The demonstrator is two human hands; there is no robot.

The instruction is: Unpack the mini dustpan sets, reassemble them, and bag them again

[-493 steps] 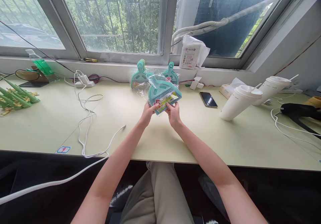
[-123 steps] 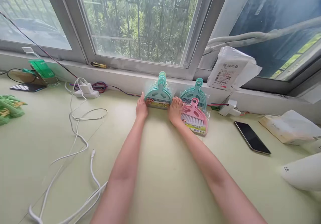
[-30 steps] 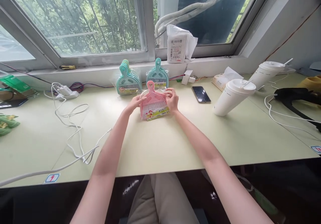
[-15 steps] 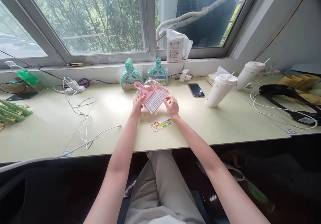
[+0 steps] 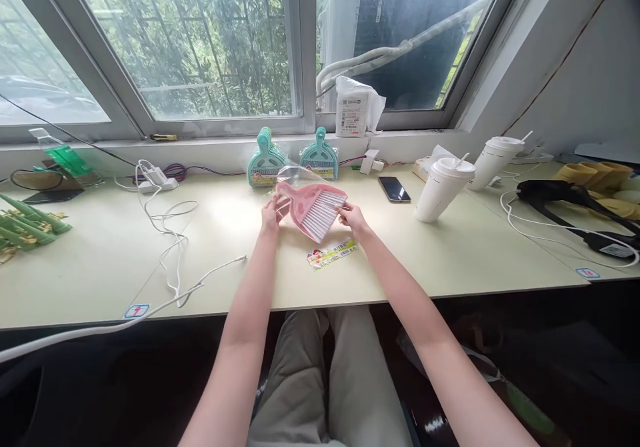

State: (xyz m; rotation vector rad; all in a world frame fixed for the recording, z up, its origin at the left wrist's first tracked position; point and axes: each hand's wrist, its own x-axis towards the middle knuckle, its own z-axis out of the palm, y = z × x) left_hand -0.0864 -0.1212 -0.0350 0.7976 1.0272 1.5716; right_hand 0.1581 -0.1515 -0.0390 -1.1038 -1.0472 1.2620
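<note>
A pink dustpan with a white-bristled brush (image 5: 320, 215) is tilted above the table, its handle toward the upper left. Clear plastic film (image 5: 300, 177) bulges behind it and reaches to the left hand. My left hand (image 5: 271, 213) is at the handle end, its fingers closed on the film. With fingers pinched, my right hand (image 5: 353, 218) grips the right edge of the pink set. A printed card (image 5: 333, 254) with a yellow-green pattern lies flat on the table just below.
Green dustpan sets (image 5: 267, 160) (image 5: 320, 155) stand at the windowsill. A phone (image 5: 395, 189) and white cups (image 5: 444, 189) (image 5: 496, 161) are to the right. White cables (image 5: 173, 233) and a green bottle (image 5: 65, 159) are left. Black straps (image 5: 560, 197) lie far right.
The plastic film has slid off the pink set toward the back and left, baring the dustpan and brush. The right hand has moved slightly right. The camera view has shifted a little.
</note>
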